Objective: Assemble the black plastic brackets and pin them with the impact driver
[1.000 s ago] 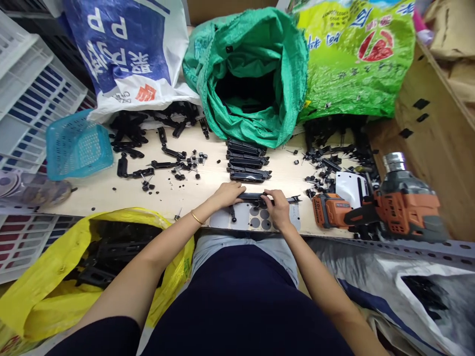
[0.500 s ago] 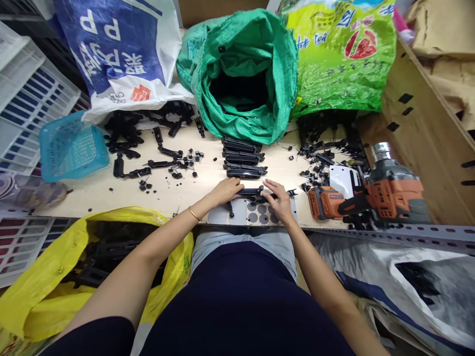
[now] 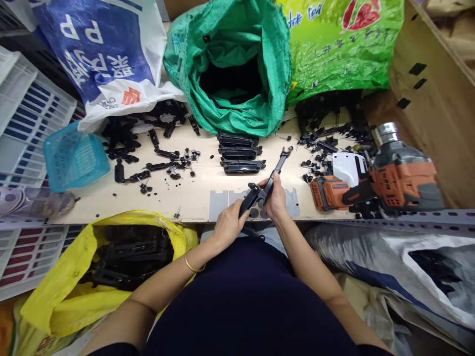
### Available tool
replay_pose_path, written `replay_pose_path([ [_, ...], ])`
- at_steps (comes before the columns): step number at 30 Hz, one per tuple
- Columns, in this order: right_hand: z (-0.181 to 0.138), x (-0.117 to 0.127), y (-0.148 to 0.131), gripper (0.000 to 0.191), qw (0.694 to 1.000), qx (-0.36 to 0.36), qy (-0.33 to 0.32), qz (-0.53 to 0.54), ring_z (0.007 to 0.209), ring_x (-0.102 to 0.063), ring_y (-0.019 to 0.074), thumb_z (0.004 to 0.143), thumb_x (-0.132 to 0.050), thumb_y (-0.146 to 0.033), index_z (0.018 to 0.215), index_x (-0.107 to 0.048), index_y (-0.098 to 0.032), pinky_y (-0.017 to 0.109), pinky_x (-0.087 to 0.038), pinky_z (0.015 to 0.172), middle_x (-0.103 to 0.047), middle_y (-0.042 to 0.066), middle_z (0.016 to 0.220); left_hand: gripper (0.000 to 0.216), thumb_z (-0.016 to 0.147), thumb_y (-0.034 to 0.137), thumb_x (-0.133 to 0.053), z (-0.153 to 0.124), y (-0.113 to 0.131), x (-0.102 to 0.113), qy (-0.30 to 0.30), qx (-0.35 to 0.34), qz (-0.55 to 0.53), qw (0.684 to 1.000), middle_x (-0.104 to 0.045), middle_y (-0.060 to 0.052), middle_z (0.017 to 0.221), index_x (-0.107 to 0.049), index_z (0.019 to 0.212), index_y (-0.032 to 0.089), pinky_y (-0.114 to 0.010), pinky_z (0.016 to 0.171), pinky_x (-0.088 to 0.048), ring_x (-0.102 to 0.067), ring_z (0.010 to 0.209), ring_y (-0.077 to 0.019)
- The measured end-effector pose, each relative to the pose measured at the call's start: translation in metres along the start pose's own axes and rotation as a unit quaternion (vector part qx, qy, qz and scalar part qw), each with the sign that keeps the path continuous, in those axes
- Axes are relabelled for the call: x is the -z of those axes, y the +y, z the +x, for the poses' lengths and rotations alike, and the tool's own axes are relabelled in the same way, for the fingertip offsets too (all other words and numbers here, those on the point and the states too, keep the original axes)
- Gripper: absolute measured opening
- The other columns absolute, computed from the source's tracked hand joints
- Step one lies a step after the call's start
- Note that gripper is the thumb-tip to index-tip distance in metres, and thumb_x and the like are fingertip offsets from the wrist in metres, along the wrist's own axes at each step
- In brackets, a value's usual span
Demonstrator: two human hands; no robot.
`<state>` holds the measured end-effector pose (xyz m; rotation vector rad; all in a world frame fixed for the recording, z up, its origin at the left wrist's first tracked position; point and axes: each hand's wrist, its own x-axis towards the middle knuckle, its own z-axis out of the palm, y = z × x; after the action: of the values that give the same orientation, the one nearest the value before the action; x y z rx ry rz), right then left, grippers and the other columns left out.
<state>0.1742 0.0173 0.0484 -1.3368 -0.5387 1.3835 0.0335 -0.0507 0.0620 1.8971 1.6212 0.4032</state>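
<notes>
My left hand (image 3: 227,225) is wrapped round a black plastic bar (image 3: 249,197), which slants up to the right. A short black arm (image 3: 253,232) sticks out below that hand, over my lap. In my right hand (image 3: 276,199) is a long black plastic arm (image 3: 281,160) with a forked upper end, also tilted. The bar and the long arm meet between my hands; whether they are joined, I cannot tell. Under them lies a grey plate with round marks (image 3: 218,203). Beyond, several folded black plastic assemblies (image 3: 243,165) lie stacked in a row.
A green woven sack (image 3: 178,59) gapes at the back. An orange cordless power tool (image 3: 403,178) stands at right, beside loose black parts (image 3: 315,163). Small caps and pins (image 3: 185,160) and a blue basket (image 3: 76,158) are at left. A yellow bag (image 3: 55,296) sits below the table edge.
Both hands have lifted the black parts off the grey plate and drawn them nearer my body. The parts are now tilted, with the forked arm pointing up and away. The view has shifted slightly.
</notes>
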Motion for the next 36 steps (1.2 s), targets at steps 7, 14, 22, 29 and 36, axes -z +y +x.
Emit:
replay_pose_path([
  [7,-0.001,-0.018,-0.002,0.049,0.999,0.035,-0.001,-0.014,0.050,-0.057,0.0125,0.071,-0.060,-0.064,0.052,-0.046,-0.021,0.026,-0.047,0.055,-0.055,-0.002,0.048,0.024,0.083,0.024,-0.057,0.005,0.006,-0.003,-0.013,0.026,-0.114,0.993,-0.067,-0.004,0.083,-0.053,0.107,0.022,-0.029,0.066,-0.049,-0.066,0.076,-0.0215],
  [14,-0.003,-0.011,-0.003,0.048,0.995,0.004,-0.096,-0.035,0.050,-0.053,0.0109,0.069,-0.063,-0.063,0.051,-0.053,-0.019,0.026,-0.045,0.056,-0.057,-0.001,0.051,0.002,0.084,0.023,-0.051,0.006,0.010,0.001,-0.097,0.073,-0.232,0.965,-0.059,0.002,0.058,-0.052,0.083,0.021,-0.025,0.049,-0.044,-0.059,0.047,-0.0158],
  [22,-0.007,-0.012,0.007,0.047,0.999,-0.022,-0.034,-0.013,0.047,-0.051,0.0110,0.069,-0.063,-0.061,0.050,-0.054,-0.018,0.025,-0.043,0.051,-0.056,0.000,0.049,0.004,0.083,0.023,-0.051,0.002,0.016,-0.003,-0.082,0.095,-0.200,0.972,-0.060,0.000,0.059,-0.053,0.080,0.020,-0.026,0.054,-0.045,-0.061,0.054,-0.0173],
  [29,0.001,-0.017,0.011,0.047,0.998,0.011,-0.039,-0.038,0.044,-0.051,0.0117,0.068,-0.065,-0.057,0.045,-0.047,-0.020,0.026,-0.041,0.050,-0.054,0.000,0.044,0.006,0.083,0.024,-0.051,0.002,0.015,-0.003,-0.080,0.103,-0.189,0.973,-0.060,-0.001,0.062,-0.054,0.080,0.019,-0.026,0.054,-0.043,-0.060,0.056,-0.0169],
  [36,-0.002,-0.012,0.003,0.048,0.999,0.017,0.003,-0.030,0.043,-0.049,0.0091,0.066,-0.066,-0.058,0.046,-0.048,-0.019,0.023,-0.041,0.049,-0.054,-0.001,0.044,0.045,0.077,0.059,-0.057,0.013,0.008,0.006,-0.166,0.124,-0.337,0.919,-0.062,-0.002,0.068,-0.056,0.089,0.016,-0.025,0.052,-0.044,-0.059,0.051,-0.0142],
])
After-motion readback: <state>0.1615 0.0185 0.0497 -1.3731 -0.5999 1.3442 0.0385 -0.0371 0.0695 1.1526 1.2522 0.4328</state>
